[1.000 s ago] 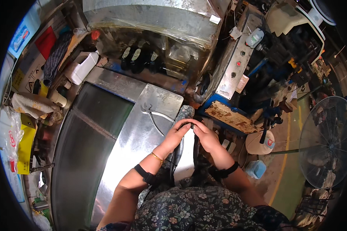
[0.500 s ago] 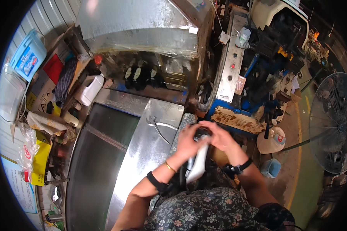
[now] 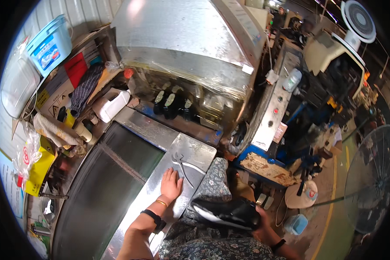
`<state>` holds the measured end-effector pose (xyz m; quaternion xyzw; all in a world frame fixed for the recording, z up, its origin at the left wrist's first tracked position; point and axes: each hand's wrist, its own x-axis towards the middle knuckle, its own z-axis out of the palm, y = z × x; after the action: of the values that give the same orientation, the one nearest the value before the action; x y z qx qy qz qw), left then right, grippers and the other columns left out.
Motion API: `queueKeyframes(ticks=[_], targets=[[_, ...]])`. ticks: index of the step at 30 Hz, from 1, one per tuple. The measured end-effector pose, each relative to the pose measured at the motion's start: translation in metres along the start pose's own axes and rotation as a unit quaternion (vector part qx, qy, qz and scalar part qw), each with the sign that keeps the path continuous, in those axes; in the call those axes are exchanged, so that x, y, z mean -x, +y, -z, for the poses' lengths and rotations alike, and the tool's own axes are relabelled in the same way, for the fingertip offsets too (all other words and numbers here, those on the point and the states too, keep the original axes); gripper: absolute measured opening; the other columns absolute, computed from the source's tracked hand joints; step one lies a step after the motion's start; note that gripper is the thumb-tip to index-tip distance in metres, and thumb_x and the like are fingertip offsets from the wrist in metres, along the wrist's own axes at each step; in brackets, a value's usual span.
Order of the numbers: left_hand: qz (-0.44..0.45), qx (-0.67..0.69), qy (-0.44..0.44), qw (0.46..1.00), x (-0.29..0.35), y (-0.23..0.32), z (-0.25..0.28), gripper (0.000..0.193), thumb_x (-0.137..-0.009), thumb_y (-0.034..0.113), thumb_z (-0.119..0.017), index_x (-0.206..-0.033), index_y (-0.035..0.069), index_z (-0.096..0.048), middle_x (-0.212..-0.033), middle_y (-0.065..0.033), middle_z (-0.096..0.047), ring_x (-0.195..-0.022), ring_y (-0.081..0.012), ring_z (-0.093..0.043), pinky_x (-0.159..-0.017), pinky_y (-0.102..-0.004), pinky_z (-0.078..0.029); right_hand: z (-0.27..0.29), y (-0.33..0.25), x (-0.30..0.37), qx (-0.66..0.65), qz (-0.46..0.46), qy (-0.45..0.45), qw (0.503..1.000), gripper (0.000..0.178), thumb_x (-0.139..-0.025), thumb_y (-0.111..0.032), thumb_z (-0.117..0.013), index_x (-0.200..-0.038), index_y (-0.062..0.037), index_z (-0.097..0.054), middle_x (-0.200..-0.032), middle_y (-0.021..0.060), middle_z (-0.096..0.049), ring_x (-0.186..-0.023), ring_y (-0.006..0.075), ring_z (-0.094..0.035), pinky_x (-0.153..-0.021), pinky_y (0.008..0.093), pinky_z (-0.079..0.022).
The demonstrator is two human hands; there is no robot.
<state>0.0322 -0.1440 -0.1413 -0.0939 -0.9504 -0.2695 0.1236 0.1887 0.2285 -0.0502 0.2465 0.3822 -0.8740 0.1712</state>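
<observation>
My left hand (image 3: 171, 185) lies flat on the shiny metal bench top (image 3: 202, 147), fingers stretched out and holding nothing. Just beyond its fingertips rest metal pincers (image 3: 185, 174), their two curved handles spread apart. Over my lap, my right hand (image 3: 263, 226) grips a black shoe (image 3: 229, 211) by one end. A white sole edge shows along the shoe's near side. Parts of the right fingers are hidden behind the shoe.
A dark conveyor belt (image 3: 117, 173) runs left of the bench top. Several black shoes (image 3: 172, 104) stand under the metal hood (image 3: 182, 32) ahead. To the right are a blue-framed machine (image 3: 264, 160), a light blue bin (image 3: 296, 224) and a large fan (image 3: 368, 182).
Both hands were together around the shoe. My left hand has let go and moved left onto the bench top by the pincers; my right hand has lowered the shoe toward my lap.
</observation>
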Motion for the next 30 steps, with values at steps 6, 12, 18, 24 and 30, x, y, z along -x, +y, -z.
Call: queueKeyframes(ticks=[6,12,18,24,30], targets=[[-0.001,-0.062,0.019,0.998,0.011,-0.005,0.001,0.047,-0.086,0.029,-0.058,-0.124,0.002,-0.057,-0.136,-0.0249,-0.049,-0.128,-0.0411,-0.045,-0.11,-0.0483,-0.033,-0.118,-0.057,-0.161,-0.072,0.144,-0.066,0.985,0.038,-0.092,-0.03,-0.061,-0.121,-0.0053,-0.06,-0.121,0.005,-0.064,-0.113,0.021,-0.059,-0.102,0.038,-0.043],[-0.031,-0.056,0.022,0.998,-0.009,0.017,-0.003,0.045,-0.086,0.029,-0.058,-0.121,0.0,-0.059,-0.133,-0.026,-0.052,-0.125,-0.0412,-0.047,-0.108,-0.0473,-0.035,-0.158,-0.085,-0.378,0.347,0.335,0.012,0.876,0.037,-0.087,-0.02,-0.069,-0.119,-0.0024,-0.061,-0.107,0.0082,-0.068,-0.095,0.0208,-0.064,-0.085,0.0355,-0.05],[-0.006,-0.07,0.023,0.997,0.007,0.004,0.004,0.047,-0.085,0.03,-0.058,-0.123,0.001,-0.059,-0.134,-0.0256,-0.051,-0.125,-0.041,-0.047,-0.109,-0.0469,-0.035,-0.189,0.039,-0.25,0.567,0.213,-0.291,0.741,0.029,-0.095,-0.021,-0.061,-0.117,-0.0016,-0.063,-0.116,0.0091,-0.067,-0.105,0.0179,-0.062,-0.092,0.0331,-0.049],[-0.018,-0.073,0.015,0.997,0.01,0.005,0.005,0.047,-0.086,0.031,-0.056,-0.123,0.001,-0.059,-0.134,-0.0263,-0.05,-0.125,-0.0428,-0.046,-0.107,-0.0489,-0.035,-0.101,0.085,-0.094,0.597,0.284,-0.391,0.64,0.021,-0.09,-0.015,-0.064,-0.106,-0.0021,-0.068,-0.107,0.0099,-0.07,-0.103,0.0259,-0.064,-0.093,0.0369,-0.05],[-0.002,-0.05,-0.042,0.998,0.023,-0.01,-0.012,0.049,-0.092,0.026,-0.055,-0.134,0.001,-0.049,-0.146,-0.0234,-0.04,-0.137,-0.039,-0.035,-0.115,-0.0473,-0.027,-0.097,0.09,-0.093,0.619,0.405,-0.337,0.582,0.016,-0.083,-0.009,-0.064,-0.097,-0.0033,-0.07,-0.106,0.0105,-0.069,-0.106,0.0315,-0.061,-0.094,0.0413,-0.048]])
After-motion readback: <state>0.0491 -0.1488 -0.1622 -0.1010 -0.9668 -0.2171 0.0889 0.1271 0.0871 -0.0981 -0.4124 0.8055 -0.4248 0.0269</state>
